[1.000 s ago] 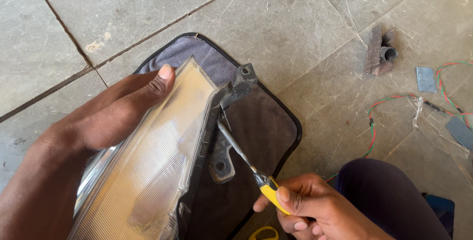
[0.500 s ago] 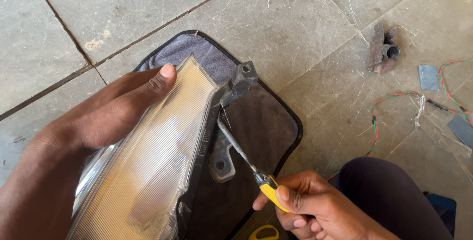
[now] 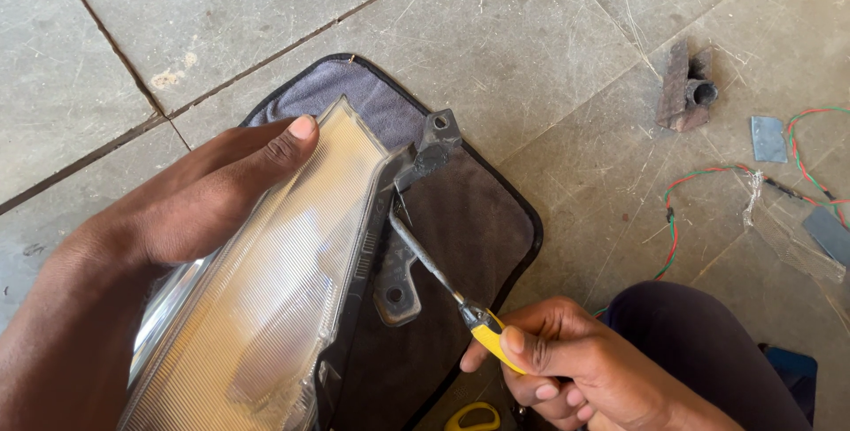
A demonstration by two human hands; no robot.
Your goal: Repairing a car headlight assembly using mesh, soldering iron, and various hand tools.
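the left hand [image 3: 186,210] lies along the upper left edge of a headlight [image 3: 266,307], its fingers [image 3: 283,143] stretched out and pressed flat against the ribbed, yellowed lens; the hand steadies the lamp with an open grip rather than a closed one. the headlight stands tilted on its edge on a dark mat [image 3: 469,219], which is spread over the stone floor [image 3: 531,33]. the lamp's dark housing runs along the right side of the lens, with one mounting tab sticking up near the top and another lower down.

the right hand [image 3: 567,369] is closed around the yellow handle of a screwdriver [image 3: 443,285], fingers wrapped tight about it, thumb on top. the metal shaft runs up and to the left, and its tip meets the housing just beside the lens seam, between the two tabs.

a dark-clothed knee [image 3: 708,342] shows at the lower right. well apart on the floor lie red and green wires [image 3: 708,179], a small metal piece [image 3: 686,86] and a few grey scraps. something yellow [image 3: 469,415] peeks in at the bottom edge; what it is cannot be told.
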